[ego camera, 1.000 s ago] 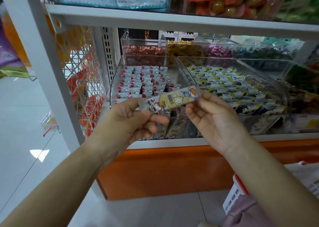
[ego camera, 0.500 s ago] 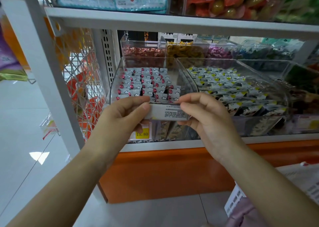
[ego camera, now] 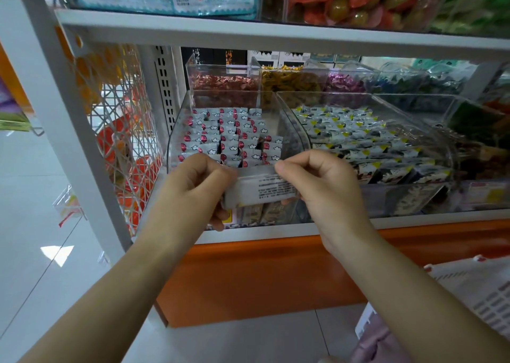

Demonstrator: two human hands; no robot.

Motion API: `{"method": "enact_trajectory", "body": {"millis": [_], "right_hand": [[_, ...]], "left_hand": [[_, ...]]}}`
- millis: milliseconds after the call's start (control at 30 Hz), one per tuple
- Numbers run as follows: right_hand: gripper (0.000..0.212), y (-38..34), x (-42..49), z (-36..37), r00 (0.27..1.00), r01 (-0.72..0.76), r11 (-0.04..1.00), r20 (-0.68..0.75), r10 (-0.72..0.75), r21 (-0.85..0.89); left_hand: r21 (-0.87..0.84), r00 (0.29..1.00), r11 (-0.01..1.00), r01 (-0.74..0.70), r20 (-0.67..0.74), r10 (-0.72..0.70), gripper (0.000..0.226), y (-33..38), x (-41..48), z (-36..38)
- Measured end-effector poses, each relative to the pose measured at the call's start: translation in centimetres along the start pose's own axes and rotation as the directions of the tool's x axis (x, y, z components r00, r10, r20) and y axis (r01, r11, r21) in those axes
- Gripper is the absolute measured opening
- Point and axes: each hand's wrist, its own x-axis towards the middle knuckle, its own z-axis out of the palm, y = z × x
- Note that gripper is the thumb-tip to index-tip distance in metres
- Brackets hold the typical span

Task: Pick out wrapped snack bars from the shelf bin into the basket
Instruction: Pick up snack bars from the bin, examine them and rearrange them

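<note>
A wrapped snack bar (ego camera: 262,190) is held level in front of the shelf, its white back with small black print facing me. My left hand (ego camera: 193,186) grips its left end with curled fingers. My right hand (ego camera: 317,180) pinches its right end between thumb and fingers. Behind the bar stands a clear shelf bin (ego camera: 176,130) filled with several rows of red-and-silver wrapped bars. The white basket (ego camera: 474,291) shows at the lower right edge, below my right forearm.
A second clear bin (ego camera: 438,141) of yellow-and-black wrapped snacks sits to the right. Smaller bins of candies line the back. A white shelf board (ego camera: 276,35) hangs above. A white lattice side panel (ego camera: 121,130) closes the left. An orange base (ego camera: 262,277) runs below.
The bar was turned over from its colourful front to its printed white back. Both hands have stayed on its ends and kept it in front of the bin.
</note>
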Motion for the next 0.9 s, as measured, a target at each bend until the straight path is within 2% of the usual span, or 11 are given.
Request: {"method": "enact_trajectory", "body": {"millis": [133, 300, 400, 500, 667, 700, 733, 800, 833, 867, 900], "right_hand": [[0.012, 0.1, 0.0, 0.0, 1.0, -0.019, 0.999, 0.019, 0.018, 0.048], [0.011, 0.8, 0.6, -0.3, 0.991, -0.126, 0.973, -0.027, 0.134, 0.194], [0.031, 1.1, 0.7, -0.2, 0.981, -0.187, 0.931, 0.106, 0.161, 0.314], [0.049, 1.1, 1.2, 0.2, 0.983, -0.139, 0.971, 0.145, 0.112, 0.196], [0.021, 0.5, 4.5, 0.3, 0.991, -0.133, 0.964, 0.019, 0.132, 0.232], [0.02, 0.4, 5.4, 0.4, 0.989, -0.14, 0.964, -0.01, 0.146, 0.225], [0.02, 0.3, 6.3, 0.6, 0.987, -0.145, 0.966, -0.043, 0.157, 0.215], [0.016, 0.3, 8.5, 1.2, 0.985, -0.126, 0.977, -0.095, 0.144, 0.172], [0.013, 0.3, 9.7, 1.8, 0.987, -0.104, 0.987, -0.107, 0.117, 0.126], [0.011, 0.4, 11.0, 2.5, 0.991, -0.073, 0.995, -0.111, 0.08, 0.066], [0.01, 0.6, 12.4, 3.2, 0.994, -0.037, 0.999, -0.108, 0.037, -0.003]], "left_hand": [[-0.024, 0.999, 0.999, 0.022, -0.031, -0.023, 0.029, -0.1, 0.3, -0.1], [0.097, 0.992, 0.989, -0.114, 0.068, 0.108, 0.037, 0.4, -0.1, 0.5], [0.142, 0.988, 0.978, -0.156, 0.025, 0.154, 0.018, 0.5, 0.5, 1.2], [0.144, 0.99, 0.981, -0.128, -0.034, 0.135, 0.022, 0.9, 2.1, 1.2], [0.336, 0.985, 0.93, -0.146, -0.033, 0.167, 0.034, 1.3, 5.5, 0.7], [0.421, 0.979, 0.893, -0.161, -0.049, 0.2, 0.042, 1.0, 5.9, 0.4], [0.561, 0.964, 0.807, -0.186, -0.056, 0.261, 0.048, 0.5, 6.3, 0.0], [0.872, 0.911, 0.438, -0.219, 0.022, 0.411, 0.048, -0.3, 6.7, -0.6], [0.938, 0.901, 0.269, -0.22, 0.09, 0.423, 0.047, -0.8, 6.8, -0.9], [0.96, 0.914, 0.184, -0.213, 0.128, 0.385, 0.05, -1.1, 7.0, -1.1], [0.967, 0.932, 0.161, -0.199, 0.136, 0.336, 0.054, -1.3, 7.2, -1.3]]}}
